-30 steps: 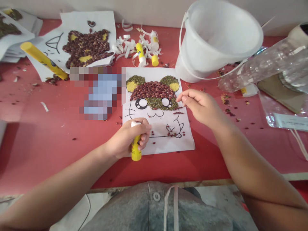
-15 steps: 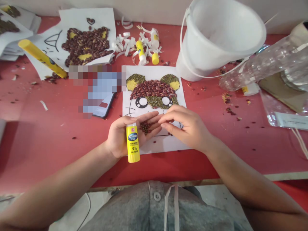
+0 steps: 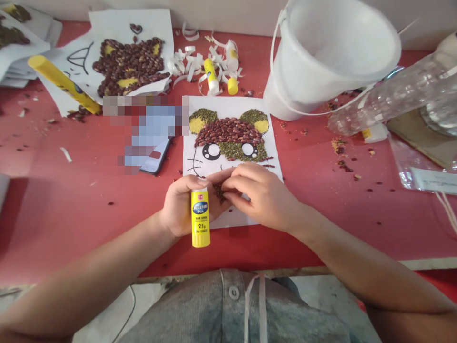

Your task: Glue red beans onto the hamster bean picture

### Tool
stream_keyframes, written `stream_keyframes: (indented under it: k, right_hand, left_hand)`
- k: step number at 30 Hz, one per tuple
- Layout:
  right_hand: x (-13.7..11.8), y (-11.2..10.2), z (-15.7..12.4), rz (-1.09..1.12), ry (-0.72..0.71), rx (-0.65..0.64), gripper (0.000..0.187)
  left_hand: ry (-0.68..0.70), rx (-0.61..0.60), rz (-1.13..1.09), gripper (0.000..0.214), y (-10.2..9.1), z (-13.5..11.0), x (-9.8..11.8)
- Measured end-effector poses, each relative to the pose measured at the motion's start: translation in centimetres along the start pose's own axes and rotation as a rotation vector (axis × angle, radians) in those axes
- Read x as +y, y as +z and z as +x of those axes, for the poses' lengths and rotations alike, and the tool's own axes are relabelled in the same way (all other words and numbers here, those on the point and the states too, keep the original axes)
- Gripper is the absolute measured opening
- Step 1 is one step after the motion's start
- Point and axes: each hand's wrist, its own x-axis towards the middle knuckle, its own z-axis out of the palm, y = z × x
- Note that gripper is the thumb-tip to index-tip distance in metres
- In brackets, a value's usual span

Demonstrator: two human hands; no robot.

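Currently, your left hand [image 3: 180, 208] is curled, palm turned up, with its fingers closed around a yellow PVA glue stick [image 3: 200, 219] labelled 21 g. The glue stick's long axis runs almost straight toward your body: its upper end sits at your left fingers, and its lower end projects past the hand and points at your grey shirt [image 3: 233, 305]. A small cluster of dark beans [image 3: 219, 193] lies just to the right of the stick's upper end, between your two hands. Your right hand [image 3: 259, 197] is bunched, with its fingers drawn together in a pinch at the beans and touching your left fingers; you cannot tell how many beans the pinch holds. Both hands are above the lower part of a white picture sheet [image 3: 269, 162], whose drawn animal head is covered with red beans and green seeds. The sheet lies on a red table [image 3: 71, 200]. Farther off stand a white plastic bucket [image 3: 321, 62] and a second glue stick [image 3: 211, 76] among curled paper strips [image 3: 185, 66].
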Motion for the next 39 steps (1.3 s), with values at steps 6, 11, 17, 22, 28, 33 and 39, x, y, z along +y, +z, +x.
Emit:
stream_keyframes:
  k: [6, 11, 17, 22, 28, 33, 39]
  right_hand:
    - [-0.2, 0.0, 0.7, -0.001, 0.007, -0.052, 0.016]
    - [-0.3, 0.2, 0.9, -0.004, 0.017, -0.076, 0.017]
    - [-0.2, 0.1, 0.9, 0.056, 0.035, -0.074, 0.014]
    - [-0.2, 0.3, 0.9, 0.038, 0.016, -0.084, 0.013]
    - [-0.1, 0.5, 0.9, 0.018, 0.001, -0.107, 0.015]
    - [-0.1, 0.5, 0.9, 0.034, 0.005, -0.121, 0.013]
    - [0.1, -0.5, 0.9, 0.310, 0.138, -0.040, 0.011]
  left_hand:
    - [-0.006, -0.035, 0.033, 0.061, 0.2, 0.0, 0.1]
    - [-0.012, -0.021, 0.052, 0.057, 0.2, -0.1, 0.1]
    - [0.007, 0.005, 0.105, 0.052, 0.3, -0.1, 0.1]
    - [0.000, -0.008, 0.125, 0.051, 0.4, 0.0, 0.1]
    - [-0.005, -0.035, 0.105, 0.051, 0.3, 0.1, 0.0]
    - [-0.010, -0.043, 0.082, 0.047, 0.3, 0.0, 0.0]
    - [0.028, -0.003, 0.101, 0.025, -0.3, 0.1, -0.2]
